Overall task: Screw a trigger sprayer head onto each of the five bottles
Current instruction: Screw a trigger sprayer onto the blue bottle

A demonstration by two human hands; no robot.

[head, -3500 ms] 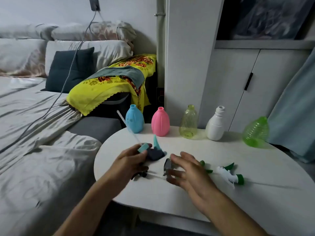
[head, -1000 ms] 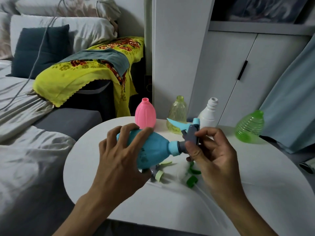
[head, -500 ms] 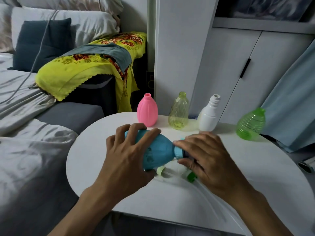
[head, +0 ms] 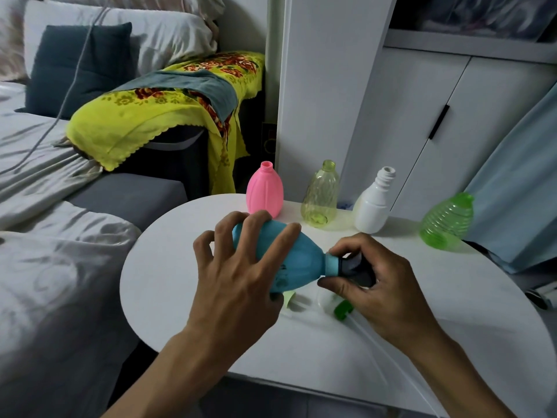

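My left hand [head: 241,276] grips the blue bottle [head: 298,260], held on its side above the white table [head: 180,291] with its neck pointing right. My right hand [head: 376,285] is closed around the dark grey trigger sprayer head [head: 354,265] sitting on that neck. At the table's far edge stand a pink bottle [head: 264,193], a clear yellow bottle [head: 321,196], a white bottle [head: 373,203] and a ribbed green bottle [head: 447,220], all with bare necks. Loose sprayer heads lie under my hands; a green collar [head: 343,309] and a pale green one [head: 288,298] show.
A bed with grey sheets [head: 45,236] is on the left, touching the table's side. A stool under a yellow floral cloth [head: 156,101] stands behind. A white cabinet [head: 407,116] and a pale blue curtain [head: 518,182] back the table. Clear dip tubes [head: 376,336] trail across the near right.
Since 3.5 s ago I lifted the blue bottle from the row and set the sprayer head on its neck. In the last second my right hand has turned around the head, hiding the trigger.
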